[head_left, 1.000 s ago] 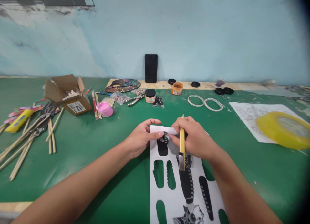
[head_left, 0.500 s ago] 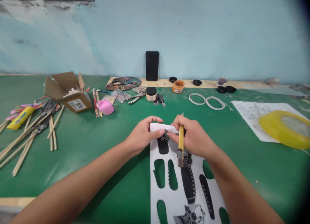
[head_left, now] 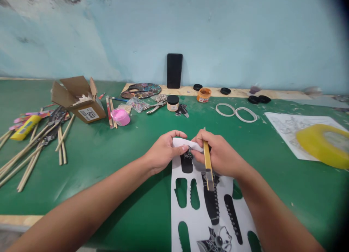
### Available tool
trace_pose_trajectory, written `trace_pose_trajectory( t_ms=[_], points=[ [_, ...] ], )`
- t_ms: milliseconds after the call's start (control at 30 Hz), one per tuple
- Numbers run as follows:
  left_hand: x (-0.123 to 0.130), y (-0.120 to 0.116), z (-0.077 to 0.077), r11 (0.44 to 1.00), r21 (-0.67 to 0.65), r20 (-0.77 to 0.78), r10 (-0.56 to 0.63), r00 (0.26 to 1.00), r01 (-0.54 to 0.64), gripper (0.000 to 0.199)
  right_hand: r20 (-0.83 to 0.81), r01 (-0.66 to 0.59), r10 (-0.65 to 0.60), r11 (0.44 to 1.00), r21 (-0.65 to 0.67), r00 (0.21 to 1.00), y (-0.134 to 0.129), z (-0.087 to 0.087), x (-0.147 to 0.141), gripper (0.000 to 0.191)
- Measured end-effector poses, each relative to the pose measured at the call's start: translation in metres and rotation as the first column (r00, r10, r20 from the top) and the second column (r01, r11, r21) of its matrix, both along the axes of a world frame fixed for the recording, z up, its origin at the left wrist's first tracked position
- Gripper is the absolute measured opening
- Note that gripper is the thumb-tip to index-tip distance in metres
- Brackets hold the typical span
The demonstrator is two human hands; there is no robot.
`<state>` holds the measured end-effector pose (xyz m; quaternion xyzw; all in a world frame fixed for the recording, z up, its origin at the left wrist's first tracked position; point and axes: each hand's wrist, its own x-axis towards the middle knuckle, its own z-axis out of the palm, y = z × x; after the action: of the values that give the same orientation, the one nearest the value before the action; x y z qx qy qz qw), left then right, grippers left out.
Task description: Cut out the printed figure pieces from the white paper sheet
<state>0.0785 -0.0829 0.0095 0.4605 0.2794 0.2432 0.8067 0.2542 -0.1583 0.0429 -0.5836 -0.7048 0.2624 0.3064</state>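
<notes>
A white paper sheet (head_left: 218, 201) printed with black shapes hangs over the near part of the table, several shapes cut out so green shows through. My left hand (head_left: 166, 150) pinches its far left edge, thumb on top beside a black printed figure (head_left: 187, 164). My right hand (head_left: 220, 154) is closed around a yellow utility knife (head_left: 208, 157), whose handle points back toward me while the tip shows beyond the knuckles. Its thumb and fingertips also press the sheet's curled far edge, close to my left thumb.
On the left lie an open cardboard box (head_left: 89, 114), wooden sticks (head_left: 29, 154) and a yellow tube (head_left: 25, 127). Farther back are a pink jar (head_left: 120, 117), pliers (head_left: 156, 106), a palette (head_left: 141, 90) and an upright phone (head_left: 174, 71). Yellow tape (head_left: 311, 143) rests at right on a drawing (head_left: 280, 126).
The camera view has shifted slightly. The knife's handle has tilted, its near end swinging a little to the right. Both hands keep their hold on the sheet's far edge.
</notes>
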Motion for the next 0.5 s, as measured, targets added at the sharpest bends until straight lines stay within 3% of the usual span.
trace_pose_trajectory(
  t_ms=[233, 367, 500],
  points=[
    [0.000, 0.000, -0.001, 1.000, 0.018, -0.002, 0.012, 1.000, -0.012, 0.042, -0.002, 0.033, -0.033, 0.999, -0.005, 0.999, 0.002, -0.002, 0.002, 0.025],
    [0.000, 0.005, -0.004, 0.990, 0.122, -0.115, 0.085, 0.990, -0.071, 0.038, 0.159, 0.088, -0.097, 0.994, 0.068, 0.982, 0.005, -0.007, 0.010, 0.028],
    [0.001, 0.010, -0.007, 0.982, 0.172, -0.253, 0.126, 0.959, -0.083, 0.040, 0.274, 0.063, -0.084, 0.994, 0.084, 0.958, 0.008, -0.013, 0.018, 0.027]
  ],
)
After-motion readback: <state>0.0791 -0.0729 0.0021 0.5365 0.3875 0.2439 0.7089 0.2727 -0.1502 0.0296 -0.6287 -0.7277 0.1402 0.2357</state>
